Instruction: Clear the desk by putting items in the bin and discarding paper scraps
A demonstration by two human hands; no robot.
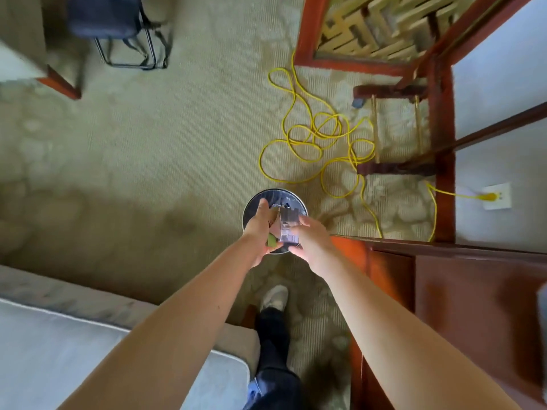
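A round dark waste bin stands on the carpet beside the desk corner. Both my hands are over it. My right hand grips a small clear box, tilted above the bin's opening. My left hand touches the box's left side with fingers extended, and a green object shows under its palm. What is inside the bin is blurred.
The red-brown wooden desk fills the lower right. A tangled yellow cable lies on the carpet beyond the bin and runs to a wall socket. A pale sofa is at lower left, a dark chair far left.
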